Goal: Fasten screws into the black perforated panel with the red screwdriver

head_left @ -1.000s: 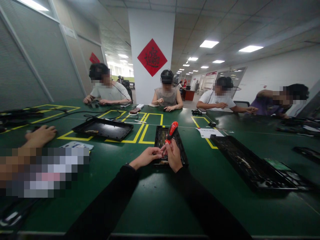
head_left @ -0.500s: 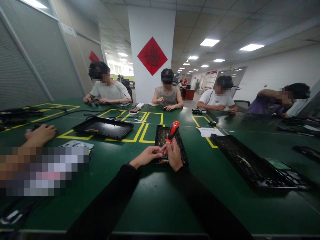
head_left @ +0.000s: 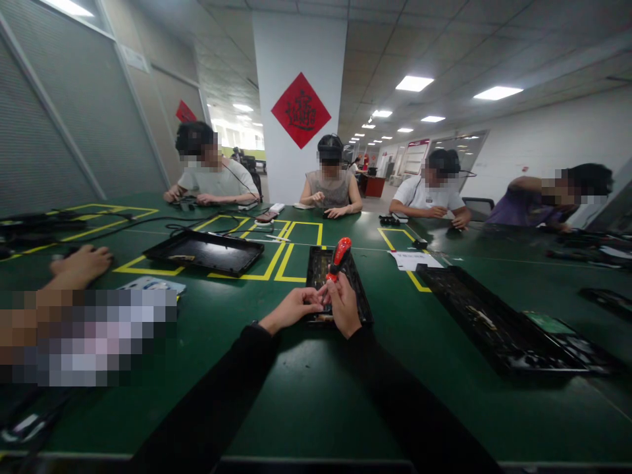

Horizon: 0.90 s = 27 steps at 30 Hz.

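Note:
A red and black screwdriver stands tilted, its handle up, above a black plastic housing in front of me. My right hand is closed on the lower part of its handle. Close against it, my left hand has its thumb and fingers pinched together beside the screwdriver's shaft. Whatever lies between those left fingertips is too small to make out. Both hands are over the near half of the housing and hide part of its inside. The screwdriver's tip is hidden among my fingers.
Left of the housing lies a wide black tray-like cover. A long black casing and a green circuit board lie to the right, near a white paper. A co-worker's hand rests at the left; several people sit opposite.
The screwdriver's handle has tipped slightly to the left and turned a little in my right hand. My hands have otherwise barely moved. A co-worker's hand at the right has shifted slightly.

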Each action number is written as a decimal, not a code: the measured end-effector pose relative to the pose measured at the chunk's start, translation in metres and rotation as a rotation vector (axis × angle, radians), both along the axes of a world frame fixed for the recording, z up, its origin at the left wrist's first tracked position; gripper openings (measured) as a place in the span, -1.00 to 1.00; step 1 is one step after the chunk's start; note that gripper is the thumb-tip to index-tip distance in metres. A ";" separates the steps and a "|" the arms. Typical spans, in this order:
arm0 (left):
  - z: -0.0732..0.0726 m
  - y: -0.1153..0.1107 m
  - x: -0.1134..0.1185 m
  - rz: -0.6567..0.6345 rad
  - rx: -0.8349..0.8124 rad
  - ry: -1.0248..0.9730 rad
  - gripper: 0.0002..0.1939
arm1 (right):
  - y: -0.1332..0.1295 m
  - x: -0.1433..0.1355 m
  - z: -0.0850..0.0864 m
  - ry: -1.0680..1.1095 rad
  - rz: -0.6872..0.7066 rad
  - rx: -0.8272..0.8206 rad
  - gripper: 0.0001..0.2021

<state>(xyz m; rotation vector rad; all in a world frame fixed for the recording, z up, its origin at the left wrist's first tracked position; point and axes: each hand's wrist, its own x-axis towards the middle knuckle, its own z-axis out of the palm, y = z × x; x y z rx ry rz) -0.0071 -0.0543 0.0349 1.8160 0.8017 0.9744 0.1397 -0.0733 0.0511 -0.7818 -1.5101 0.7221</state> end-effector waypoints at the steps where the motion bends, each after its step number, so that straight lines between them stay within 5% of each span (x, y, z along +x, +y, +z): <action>1: 0.000 0.000 0.000 0.002 -0.010 -0.004 -0.78 | 0.000 0.000 0.000 0.000 0.002 -0.001 -0.73; 27: -0.003 0.005 -0.003 -0.040 -0.025 0.008 -0.76 | 0.001 -0.001 -0.002 0.025 0.034 -0.023 -0.68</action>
